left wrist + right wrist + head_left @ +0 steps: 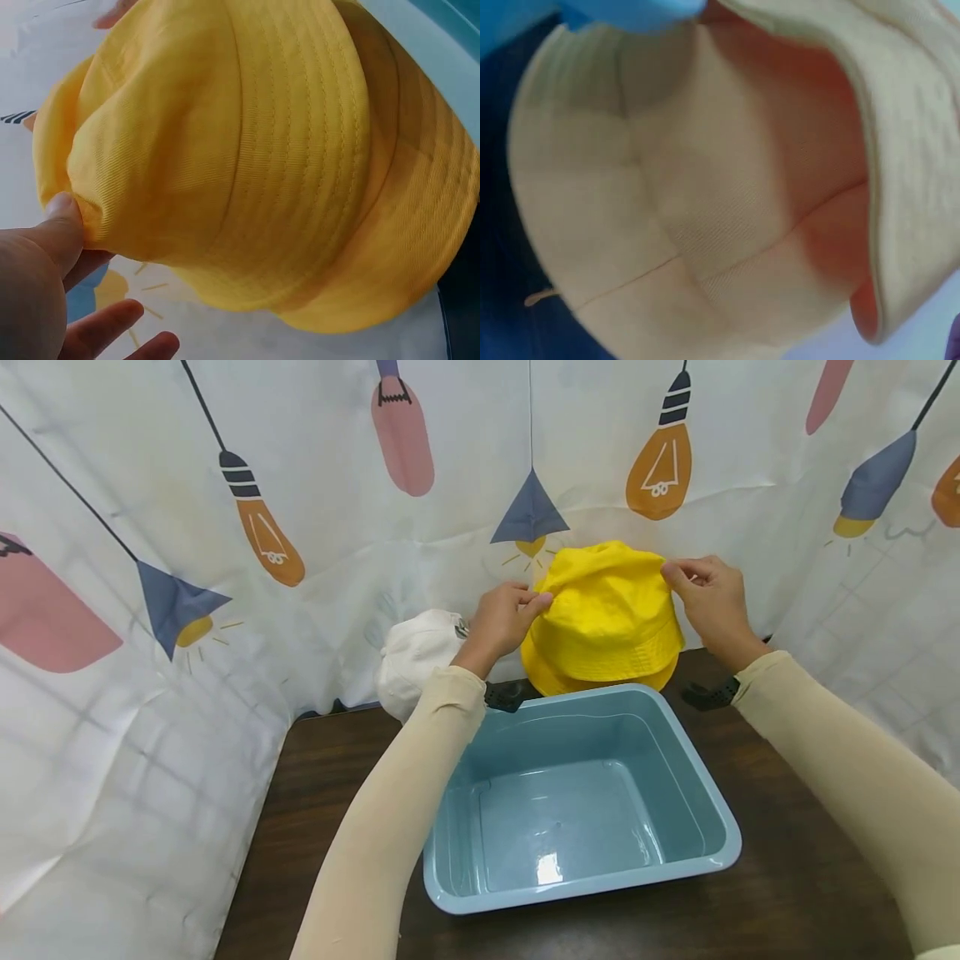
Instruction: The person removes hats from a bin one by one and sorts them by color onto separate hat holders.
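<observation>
A yellow bucket hat [611, 610] is held up behind the basin, crown upward, its brim hanging down over the basin's far rim. My left hand [506, 618] pinches the crown's left side between thumb and fingers. In the left wrist view the thumb [64, 214] presses into a fold of the cloth, and stitched rows run along the brim [315, 127]. On the crown's upper right, my right hand [708, 597] pinches the fabric with thumb and forefinger. The right wrist view looks into the hat's inside [727, 172], pale and blurred, with seams showing.
A light blue plastic basin [562, 893] stands on the dark wooden table [322, 810], just in front of the hat. Left of the hat, a white cap [412, 660] sits near the table's back edge. A white cloth printed with lamps [322, 468] hangs behind.
</observation>
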Available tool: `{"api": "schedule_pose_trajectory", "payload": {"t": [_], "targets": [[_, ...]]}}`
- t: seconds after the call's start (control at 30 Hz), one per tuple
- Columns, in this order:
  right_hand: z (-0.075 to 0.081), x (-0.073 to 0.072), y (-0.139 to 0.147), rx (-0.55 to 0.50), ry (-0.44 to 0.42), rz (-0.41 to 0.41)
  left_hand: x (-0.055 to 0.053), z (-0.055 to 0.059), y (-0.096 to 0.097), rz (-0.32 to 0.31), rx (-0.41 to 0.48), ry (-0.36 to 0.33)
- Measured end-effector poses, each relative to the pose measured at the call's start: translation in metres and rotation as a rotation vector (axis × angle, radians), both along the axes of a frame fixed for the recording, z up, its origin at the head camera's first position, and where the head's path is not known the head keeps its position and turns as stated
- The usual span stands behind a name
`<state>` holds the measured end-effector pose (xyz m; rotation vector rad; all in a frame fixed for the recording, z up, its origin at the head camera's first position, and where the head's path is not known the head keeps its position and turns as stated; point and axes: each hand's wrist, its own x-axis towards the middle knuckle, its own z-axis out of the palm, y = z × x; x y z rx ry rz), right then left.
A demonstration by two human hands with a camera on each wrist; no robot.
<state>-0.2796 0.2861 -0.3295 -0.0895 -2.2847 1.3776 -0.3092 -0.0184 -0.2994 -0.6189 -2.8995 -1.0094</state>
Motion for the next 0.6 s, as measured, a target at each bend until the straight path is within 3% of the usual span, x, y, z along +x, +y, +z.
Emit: {"api": "schedule_pose_trajectory", "payload": {"t": [0.2, 0.37, 0.6], "targets": [[-0.002, 0.024, 0.005, 0.160, -0.068, 0.007, -0.002, 0.003, -0.001, 0.020, 0.081, 0.086], [-0.008, 0.036, 0.003, 0.208, -0.103, -0.007, -0.004, 0.010, 0.005, 0.025, 0.100, 0.166], [-0.021, 0.040, -0.002, 0.178, -0.087, -0.059, -0.010, 0.020, 0.020, -0.031, 0.059, 0.133]]}}
